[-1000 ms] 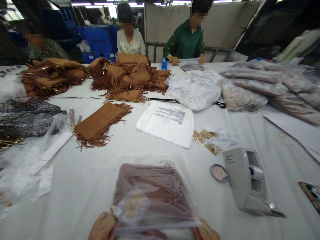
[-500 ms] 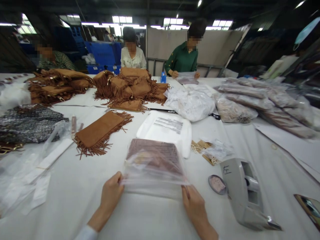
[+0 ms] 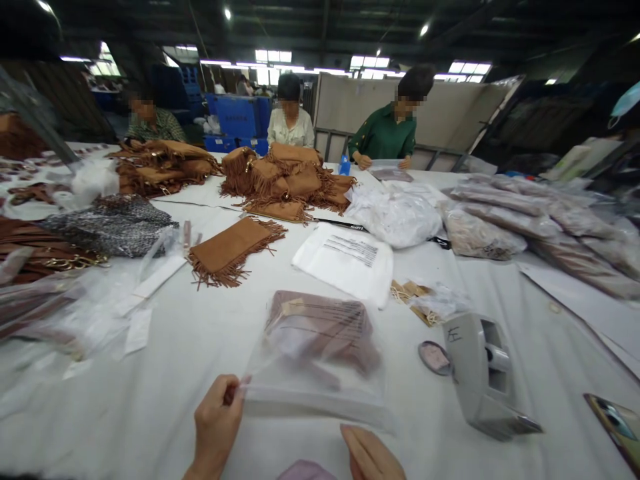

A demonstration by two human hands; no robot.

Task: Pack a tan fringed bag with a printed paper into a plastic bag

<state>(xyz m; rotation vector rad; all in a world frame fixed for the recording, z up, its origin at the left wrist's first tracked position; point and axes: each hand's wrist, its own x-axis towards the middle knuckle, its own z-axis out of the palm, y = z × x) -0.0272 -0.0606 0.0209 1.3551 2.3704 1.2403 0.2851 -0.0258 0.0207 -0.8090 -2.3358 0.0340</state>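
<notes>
A clear plastic bag [image 3: 320, 398] lies flat on the table before me, with a brownish flat item [image 3: 320, 320] inside, blurred by the film. Printed lines show across its far part. My left hand [image 3: 218, 417] pinches the near left corner of the bag between thumb and fingers. Just below the near edge, my right hand [image 3: 373, 453] is off the bag, fingers stretched out and nothing visible in them. Beyond the bag lies a stack of white printed bags [image 3: 345, 260]. To the left is a brown fringed pouch [image 3: 233, 247].
A tape dispenser [image 3: 487, 373] stands at right beside a small round dish [image 3: 435, 358]; a phone [image 3: 615, 427] lies farther right. Paper tags [image 3: 415, 300], filled bags [image 3: 520, 207] and fringed bags [image 3: 285, 177] are spread beyond. Several co-workers, one in a green shirt [image 3: 385, 137], sit or stand opposite.
My right hand has let go of the bag's near right corner and moved down and slightly left. The bag now lies flatter and nearer. The view has turned slightly left.
</notes>
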